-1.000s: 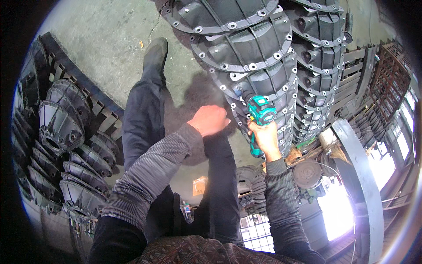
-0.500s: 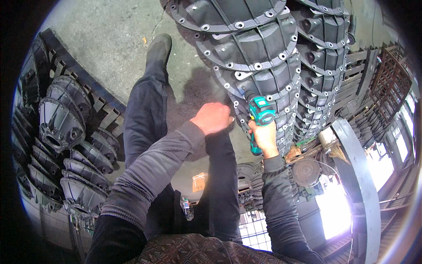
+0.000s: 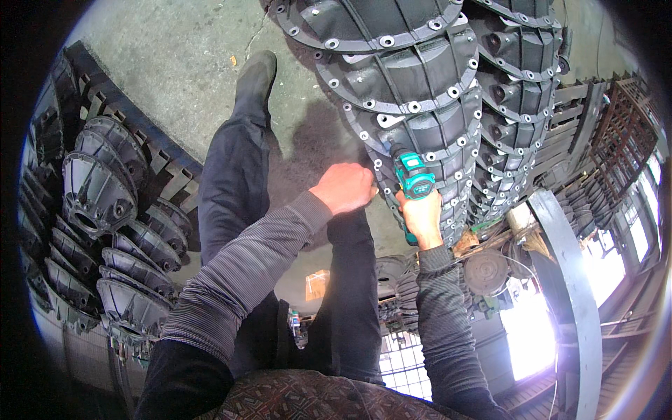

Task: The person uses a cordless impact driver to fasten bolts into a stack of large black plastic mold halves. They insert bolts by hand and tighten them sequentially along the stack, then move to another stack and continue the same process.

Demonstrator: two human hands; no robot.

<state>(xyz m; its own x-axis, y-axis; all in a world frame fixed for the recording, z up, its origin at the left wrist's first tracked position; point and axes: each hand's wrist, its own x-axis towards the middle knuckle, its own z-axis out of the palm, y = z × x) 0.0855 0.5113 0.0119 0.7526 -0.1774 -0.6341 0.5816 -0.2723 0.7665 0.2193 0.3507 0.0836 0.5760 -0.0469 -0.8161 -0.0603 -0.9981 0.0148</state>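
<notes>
left stack: dark cast housings (image 3: 98, 196) lie on the floor's left edge, untouched
left hand (image 3: 344, 187): my fist, closed, has crept up to the flange
right hand (image 3: 422, 215): still gripping teal driver (image 3: 414, 176)
driver tip: on tall housing stack (image 3: 413, 91), centre-right; barely moved, same bolt hole

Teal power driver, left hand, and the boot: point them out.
teal power driver (image 3: 414, 176): head view, on its teal body.
left hand (image 3: 344, 187): head view, back of the fist.
boot (image 3: 256, 77): head view, on its upper.

Concrete floor (image 3: 175, 84) — stacked grey flanged castings (image 3: 413, 77)
</notes>
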